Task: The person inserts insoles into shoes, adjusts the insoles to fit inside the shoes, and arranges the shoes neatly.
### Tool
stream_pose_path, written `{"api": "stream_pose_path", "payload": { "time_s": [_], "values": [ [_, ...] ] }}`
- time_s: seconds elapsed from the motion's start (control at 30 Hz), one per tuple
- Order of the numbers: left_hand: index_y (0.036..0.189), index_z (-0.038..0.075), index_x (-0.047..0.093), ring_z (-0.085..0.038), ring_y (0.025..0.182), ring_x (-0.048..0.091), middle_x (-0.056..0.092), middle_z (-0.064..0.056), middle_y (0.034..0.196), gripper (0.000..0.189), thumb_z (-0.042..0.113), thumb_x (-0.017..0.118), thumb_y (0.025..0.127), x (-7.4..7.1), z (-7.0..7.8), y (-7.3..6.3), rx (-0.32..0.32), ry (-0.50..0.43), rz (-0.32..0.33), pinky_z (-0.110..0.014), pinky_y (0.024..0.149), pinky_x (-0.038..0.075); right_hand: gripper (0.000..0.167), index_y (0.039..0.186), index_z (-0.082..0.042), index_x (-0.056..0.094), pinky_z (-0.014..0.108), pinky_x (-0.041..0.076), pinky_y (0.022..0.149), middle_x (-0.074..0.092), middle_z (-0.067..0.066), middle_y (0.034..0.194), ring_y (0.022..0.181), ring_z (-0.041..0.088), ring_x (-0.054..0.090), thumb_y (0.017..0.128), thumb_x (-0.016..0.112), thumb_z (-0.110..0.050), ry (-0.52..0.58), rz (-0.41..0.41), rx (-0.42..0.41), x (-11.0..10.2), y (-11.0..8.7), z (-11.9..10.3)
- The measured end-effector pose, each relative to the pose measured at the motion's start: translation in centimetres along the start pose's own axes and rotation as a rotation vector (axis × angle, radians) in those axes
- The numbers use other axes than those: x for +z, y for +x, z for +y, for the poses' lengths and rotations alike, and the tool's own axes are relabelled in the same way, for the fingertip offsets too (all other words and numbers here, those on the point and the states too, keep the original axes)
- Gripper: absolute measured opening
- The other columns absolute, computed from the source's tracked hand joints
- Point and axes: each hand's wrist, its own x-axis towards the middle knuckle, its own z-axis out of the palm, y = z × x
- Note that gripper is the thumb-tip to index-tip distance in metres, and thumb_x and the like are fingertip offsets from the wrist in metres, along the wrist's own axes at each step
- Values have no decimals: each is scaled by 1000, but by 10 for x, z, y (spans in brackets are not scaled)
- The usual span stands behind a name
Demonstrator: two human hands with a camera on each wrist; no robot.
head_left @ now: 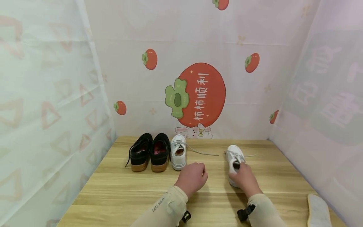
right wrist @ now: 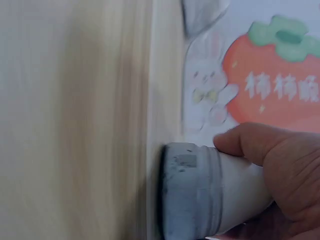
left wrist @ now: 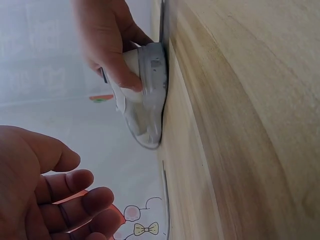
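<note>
At the right of the head view, my right hand (head_left: 247, 179) grips the heel end of a white lace-up sneaker (head_left: 232, 151), whose toe points to the back wall. Seen from the right wrist, the thumb of that hand (right wrist: 295, 172) lies along the side of the heel, above the scuffed grey-white sole (right wrist: 187, 195). My left hand (head_left: 193, 178) hovers over the middle of the table with nothing in it. In the left wrist view its fingers (left wrist: 97, 200) are loosely curled. Nearest to it stands the other white sneaker (head_left: 179, 162), a loose lace trailing right.
Two black shoes (head_left: 139, 159) with brown soles stand left of that sneaker, toes to the back. A pale insole (head_left: 319, 211) lies at the right front edge of the wooden table (head_left: 113, 195). Printed cloth walls (head_left: 136, 85) enclose the back and sides.
</note>
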Motion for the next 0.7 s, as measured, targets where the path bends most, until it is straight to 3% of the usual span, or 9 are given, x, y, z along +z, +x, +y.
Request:
{"api": "stream_pose_path", "payload": {
  "time_s": [0.2,0.37,0.57,0.7],
  "values": [
    [81,19,67,-6,55,48,58,10,65,18,24,69,98,1,1,1,4,9,-7,-27,54,42,85,140,21,47,61,53,98,56,40,133,111,43,64,78,81,-27,19,-15,-53,14,-29,-31],
    [87,18,68,-7,59,50,61,8,71,15,27,68,99,-1,-1,2,-8,-65,-26,-27,57,43,88,140,16,49,58,56,94,53,36,134,107,39,64,78,87,-32,48,-62,-69,24,-49,-57],
    [116,11,71,-13,81,62,72,-1,99,30,37,70,101,-3,-3,6,-83,-180,-80,-33,73,54,81,134,12,54,55,58,88,53,32,129,100,35,66,75,88,-32,74,-98,-140,30,-69,-79],
    [125,8,69,-16,92,66,74,-6,112,39,31,74,93,-6,-4,7,-120,-207,-158,-37,80,57,79,136,5,58,54,57,90,55,26,125,103,31,64,79,87,-40,126,-233,-201,21,-71,-88]
  ]
}}
